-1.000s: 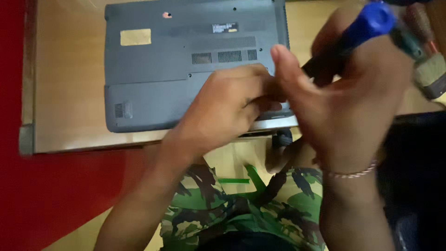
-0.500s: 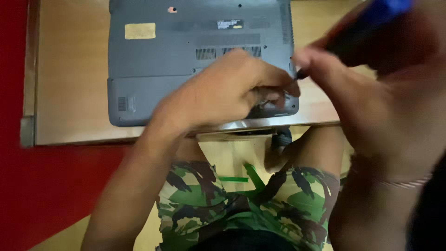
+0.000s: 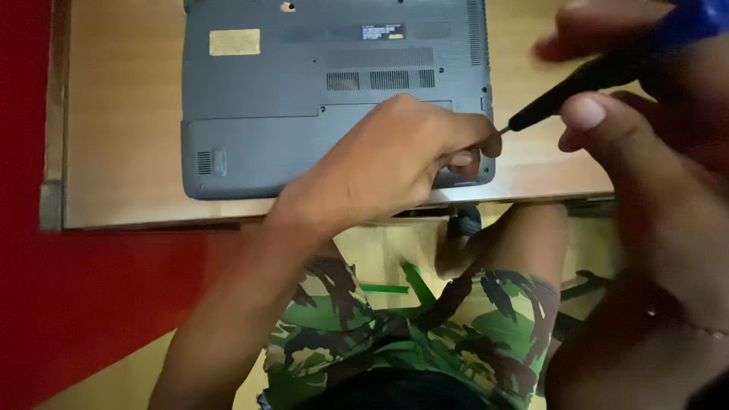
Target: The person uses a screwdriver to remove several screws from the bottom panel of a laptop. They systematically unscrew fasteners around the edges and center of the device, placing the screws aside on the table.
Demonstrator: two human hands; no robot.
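Observation:
A grey laptop (image 3: 304, 99) lies upside down on a wooden table (image 3: 121, 137), its base panel and vents facing up. My left hand (image 3: 387, 163) rests on the laptop's near right corner, fingers curled and pinched at that corner. My right hand (image 3: 645, 144), close to the camera and blurred, holds a screwdriver (image 3: 600, 76) with a blue handle and black shaft. Its thin tip points at the laptop's right edge, just beside my left fingertips.
The table's front edge (image 3: 152, 224) runs across the frame, with a red floor (image 3: 91, 304) at the left. My lap in camouflage shorts (image 3: 410, 334) fills the bottom centre. A yellow sticker (image 3: 234, 42) sits on the laptop's base.
The view has shifted, so the laptop sits further right and higher. My right hand has pulled right, and the screwdriver's shaft and tip now show beside my left fingertips.

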